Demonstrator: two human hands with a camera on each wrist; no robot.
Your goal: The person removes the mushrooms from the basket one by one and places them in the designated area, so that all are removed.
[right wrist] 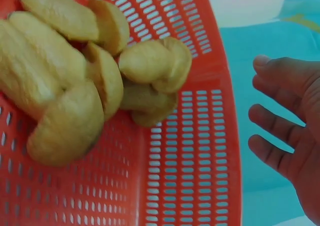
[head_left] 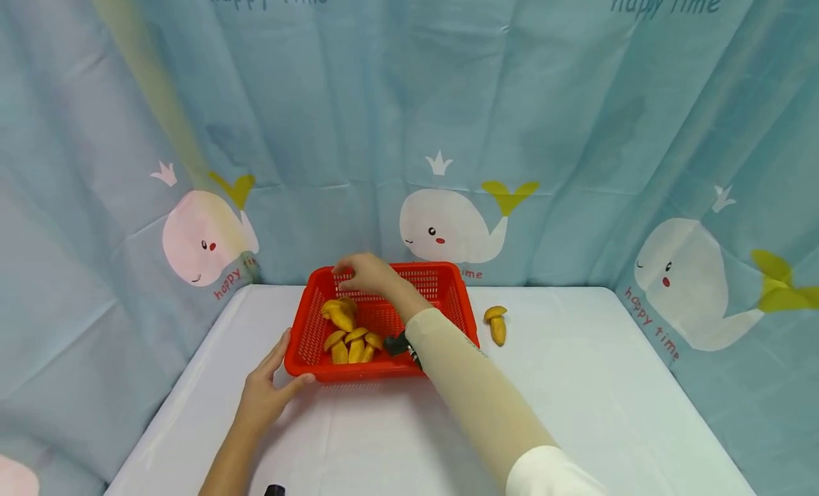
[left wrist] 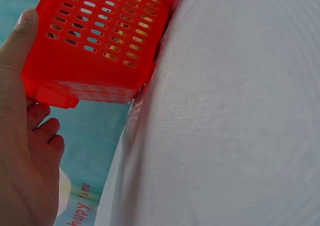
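A red plastic basket point(head_left: 384, 372) with slotted walls stands on the white table. My left hand point(head_left: 264, 396) holds its near left corner, thumb at the front and fingers along the left side; the left wrist view shows this hand point(left wrist: 30, 136) close up at the rim. Inside the basket, several yellow-brown toy-like mushrooms point(head_left: 355, 345) lie toward the left, and the right wrist view shows these mushrooms point(right wrist: 70, 121) larger. Above the basket's back left part is my right hand point(head_left: 367, 274), fingers apart and holding nothing. In its wrist view, the hand point(right wrist: 295, 111) appears beyond the rim.
One more mushroom point(head_left: 496, 325) lies on the table right of the basket. A small black object point(head_left: 275, 489) shows at the bottom edge of the head view. Behind the table point(head_left: 576, 396) hangs a blue curtain point(head_left: 333, 126) printed with whales.
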